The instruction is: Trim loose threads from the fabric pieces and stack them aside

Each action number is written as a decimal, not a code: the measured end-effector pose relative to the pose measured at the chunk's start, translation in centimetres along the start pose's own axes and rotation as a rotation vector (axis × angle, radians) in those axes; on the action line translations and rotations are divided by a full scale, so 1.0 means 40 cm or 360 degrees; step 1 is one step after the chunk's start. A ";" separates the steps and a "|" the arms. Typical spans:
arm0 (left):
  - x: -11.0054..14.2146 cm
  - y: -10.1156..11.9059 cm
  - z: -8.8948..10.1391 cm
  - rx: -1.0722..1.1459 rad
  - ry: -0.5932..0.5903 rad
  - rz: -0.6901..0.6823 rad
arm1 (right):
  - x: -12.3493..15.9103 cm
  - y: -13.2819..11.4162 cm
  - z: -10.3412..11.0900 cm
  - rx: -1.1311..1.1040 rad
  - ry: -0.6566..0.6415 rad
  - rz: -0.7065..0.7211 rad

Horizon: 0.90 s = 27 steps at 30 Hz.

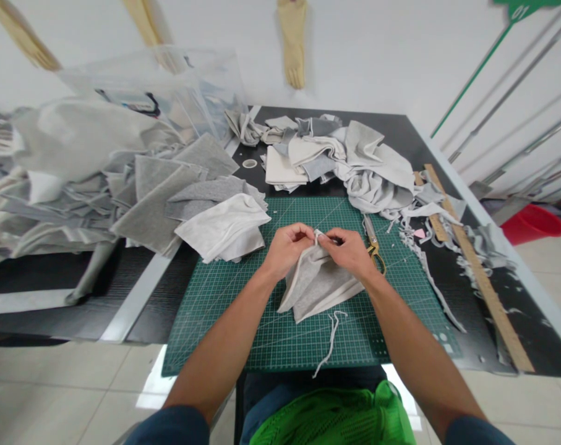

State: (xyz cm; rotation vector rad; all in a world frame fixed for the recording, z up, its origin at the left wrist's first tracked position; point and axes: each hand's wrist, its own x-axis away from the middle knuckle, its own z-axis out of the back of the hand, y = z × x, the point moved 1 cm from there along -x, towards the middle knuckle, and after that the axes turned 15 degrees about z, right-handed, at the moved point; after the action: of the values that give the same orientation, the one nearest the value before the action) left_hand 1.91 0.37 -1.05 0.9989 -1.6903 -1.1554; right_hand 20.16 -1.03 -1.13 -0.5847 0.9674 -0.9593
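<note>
A folded piece of light grey fabric (320, 281) with pale edges hangs from my fingers over the green cutting mat (215, 321). My left hand (289, 248) pinches its top corner from the left. At the same corner my right hand (347, 250) is closed on the cloth, its fingertips almost touching the left ones. Something small and dark shows between the right fingers, too hidden to name. Gold-handled scissors (372, 238) lie on the mat just beyond my right hand. Below the fabric is a loose white strip (330, 346).
Heaps of grey and white fabric (141, 185) cover the left side, with a clear plastic bin (206, 93) behind. More cloth (377, 167) lies at the back. Wooden rulers (484, 284) and fabric scraps (423, 259) sit on the right. A tape roll (249, 164) rests beyond the mat.
</note>
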 end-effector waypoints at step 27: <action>0.020 0.014 -0.021 -0.0808 0.0321 -0.0363 | 0.000 -0.021 0.009 -0.0243 -0.0015 0.0001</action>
State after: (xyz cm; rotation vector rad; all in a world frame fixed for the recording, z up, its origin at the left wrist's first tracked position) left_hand 2.33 -0.47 -0.15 0.9559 -1.0647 -1.4817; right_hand 20.14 -1.43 -0.30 -0.7162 1.0382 -0.8867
